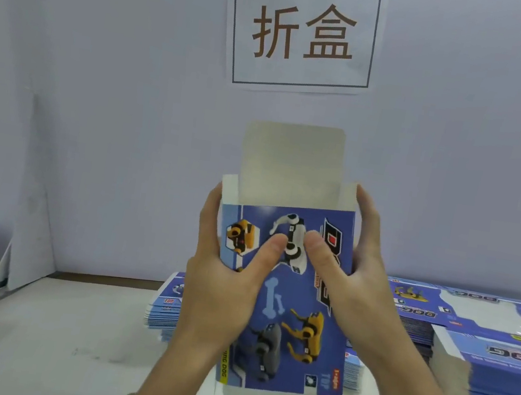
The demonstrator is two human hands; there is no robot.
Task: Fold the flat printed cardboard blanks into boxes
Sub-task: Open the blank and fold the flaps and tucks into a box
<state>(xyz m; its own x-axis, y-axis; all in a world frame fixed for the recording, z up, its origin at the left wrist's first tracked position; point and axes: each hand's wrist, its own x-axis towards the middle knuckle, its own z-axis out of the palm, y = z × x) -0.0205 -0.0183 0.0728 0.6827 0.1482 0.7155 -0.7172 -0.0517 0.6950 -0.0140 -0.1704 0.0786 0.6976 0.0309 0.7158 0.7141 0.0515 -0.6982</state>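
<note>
At frame centre, the left hand (224, 269) and right hand (348, 278) each grip the blue printed cardboard box (287, 303) by its sides, thumbs pressing its front, probably to square it open.

A white paper sign (302, 31) is hanging on the pale wall (102, 72), and it is showing two large brown Chinese characters inside a dark thin frame. Below, a light table (63, 330) is stretching across the room, with some small dark marks on its surface. At the left, a white panel (34, 231) is leaning against the wall, standing on the table's far edge and throwing a soft shadow beside it.
</note>
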